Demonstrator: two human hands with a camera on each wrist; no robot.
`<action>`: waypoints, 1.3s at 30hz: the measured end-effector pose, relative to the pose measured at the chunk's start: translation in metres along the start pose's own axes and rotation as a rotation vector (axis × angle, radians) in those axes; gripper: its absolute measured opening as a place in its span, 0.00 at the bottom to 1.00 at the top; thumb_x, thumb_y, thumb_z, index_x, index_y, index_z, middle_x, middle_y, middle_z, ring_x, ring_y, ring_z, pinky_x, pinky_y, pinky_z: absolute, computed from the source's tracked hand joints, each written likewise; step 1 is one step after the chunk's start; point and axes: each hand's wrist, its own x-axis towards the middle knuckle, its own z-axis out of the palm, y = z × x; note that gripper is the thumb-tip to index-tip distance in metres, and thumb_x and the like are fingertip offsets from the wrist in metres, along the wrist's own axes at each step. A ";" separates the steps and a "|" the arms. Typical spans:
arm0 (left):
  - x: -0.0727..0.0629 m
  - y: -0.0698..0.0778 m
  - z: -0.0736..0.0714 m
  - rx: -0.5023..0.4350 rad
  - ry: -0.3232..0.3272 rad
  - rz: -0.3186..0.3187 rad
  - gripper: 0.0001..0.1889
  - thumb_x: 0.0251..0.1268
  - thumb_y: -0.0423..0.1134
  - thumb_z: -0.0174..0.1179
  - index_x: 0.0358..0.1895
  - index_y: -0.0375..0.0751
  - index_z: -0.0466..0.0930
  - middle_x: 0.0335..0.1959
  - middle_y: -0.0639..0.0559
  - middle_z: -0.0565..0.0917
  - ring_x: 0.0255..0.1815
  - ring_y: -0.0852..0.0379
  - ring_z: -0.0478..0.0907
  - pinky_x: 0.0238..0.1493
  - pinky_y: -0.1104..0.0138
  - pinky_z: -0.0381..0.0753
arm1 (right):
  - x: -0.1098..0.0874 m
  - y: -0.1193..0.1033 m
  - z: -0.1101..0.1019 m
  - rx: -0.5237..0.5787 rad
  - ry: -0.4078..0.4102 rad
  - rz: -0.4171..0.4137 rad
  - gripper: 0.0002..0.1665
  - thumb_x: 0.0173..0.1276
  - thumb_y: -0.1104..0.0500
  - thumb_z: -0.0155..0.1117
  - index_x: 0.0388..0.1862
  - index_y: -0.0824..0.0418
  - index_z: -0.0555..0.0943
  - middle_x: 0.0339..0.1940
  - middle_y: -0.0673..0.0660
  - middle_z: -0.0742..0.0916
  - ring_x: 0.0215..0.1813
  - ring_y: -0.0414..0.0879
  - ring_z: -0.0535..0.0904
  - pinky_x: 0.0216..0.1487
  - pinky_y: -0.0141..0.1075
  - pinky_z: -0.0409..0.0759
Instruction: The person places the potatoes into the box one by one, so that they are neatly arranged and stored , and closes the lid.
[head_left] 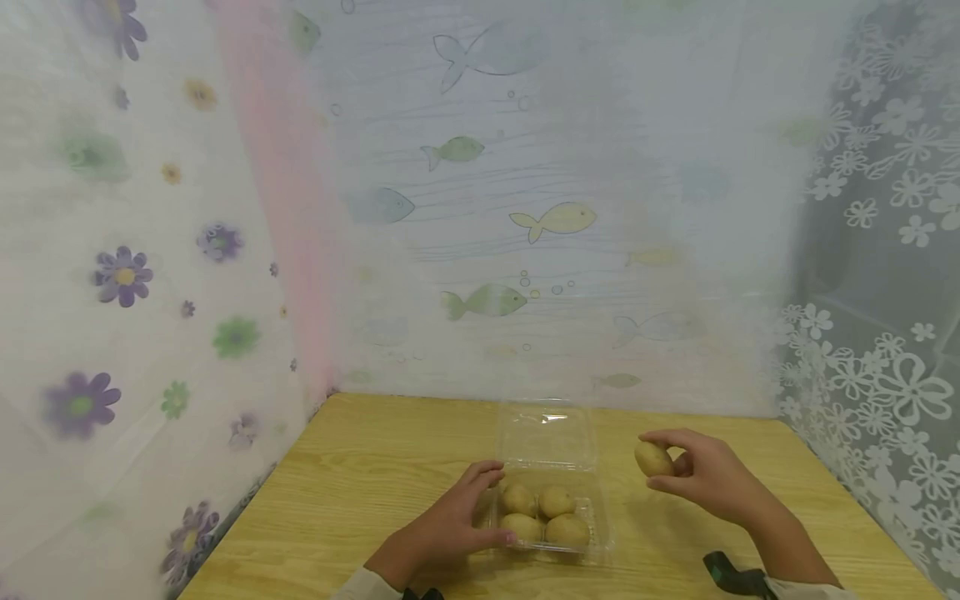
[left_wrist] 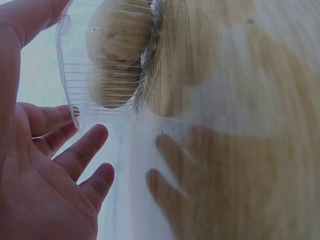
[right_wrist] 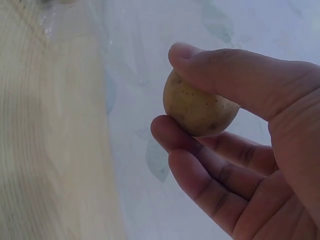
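A clear plastic clamshell box [head_left: 596, 521] sits on the table with its lid [head_left: 547, 437] tipped back, and several small potatoes [head_left: 566, 530] lie in its base. My left hand [head_left: 461, 517] spans the box's left side, thumb at the front rim and fingers at the back corner. In the left wrist view, fingertips [left_wrist: 72, 111] hold the rim while two other fingers stick out beside it, and potatoes [left_wrist: 120, 37] show through the ribbed wall. Right of the box, my right hand [head_left: 712, 477] pinches one potato [right_wrist: 197, 105] between thumb and fingers, raised over the table.
The wood-grain table [head_left: 360, 467] reaches back to a fish-print curtain [head_left: 480, 208]. A flower-print curtain [head_left: 127, 333] hangs at the left, and a white-flowered sheet [head_left: 892, 392] at the right. A dark strap piece [head_left: 731, 575] lies at my right wrist.
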 end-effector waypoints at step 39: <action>0.000 0.000 -0.003 -0.013 -0.011 0.006 0.49 0.68 0.66 0.63 0.83 0.43 0.54 0.84 0.53 0.53 0.79 0.45 0.63 0.70 0.42 0.72 | 0.040 -0.039 0.054 -0.036 -0.023 -0.127 0.36 0.64 0.46 0.76 0.70 0.51 0.79 0.54 0.51 0.84 0.31 0.35 0.80 0.37 0.33 0.83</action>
